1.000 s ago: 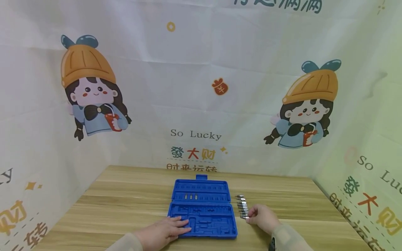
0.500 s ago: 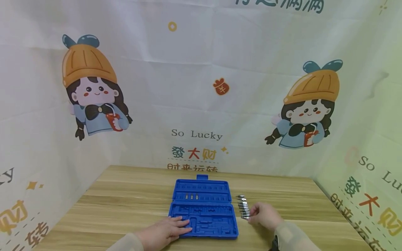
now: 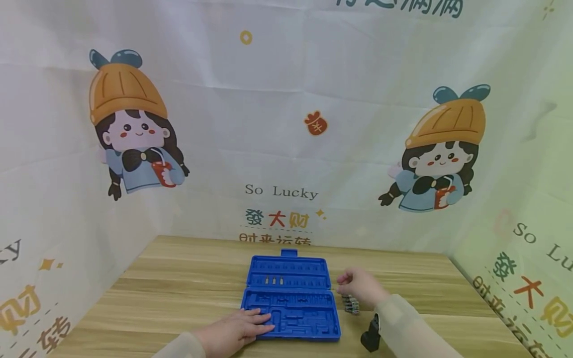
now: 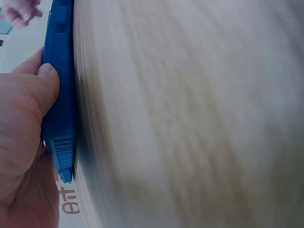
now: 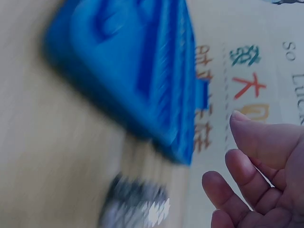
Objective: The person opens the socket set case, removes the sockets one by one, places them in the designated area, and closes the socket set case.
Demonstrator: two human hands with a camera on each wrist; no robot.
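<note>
An open blue plastic tool case (image 3: 313, 334) lies on the table, with moulded slots in both halves. Three small gold-coloured bits (image 3: 274, 280) stand in its lid. My left hand (image 3: 235, 329) rests on the front left corner, fingers straight over the tray; in the left wrist view its thumb (image 4: 46, 78) lies against the case's side. To the right of the case is a row of silver metal bits (image 3: 351, 304), blurred in the right wrist view. My right hand (image 3: 361, 286) hovers over the row's far end, hiding part of it. Its fingers are loosely bent, with nothing visible between them.
The wooden table (image 3: 147, 293) reaches back to a printed cloth backdrop (image 3: 277, 129) with cartoon figures. A blue latch (image 3: 289, 252) sticks out from the lid's far edge. A black device (image 3: 371, 334) sits at my right wrist.
My right hand has left the near end of the row of bits and moved forward and slightly left to its far end. The left hand and case stay as they were.
</note>
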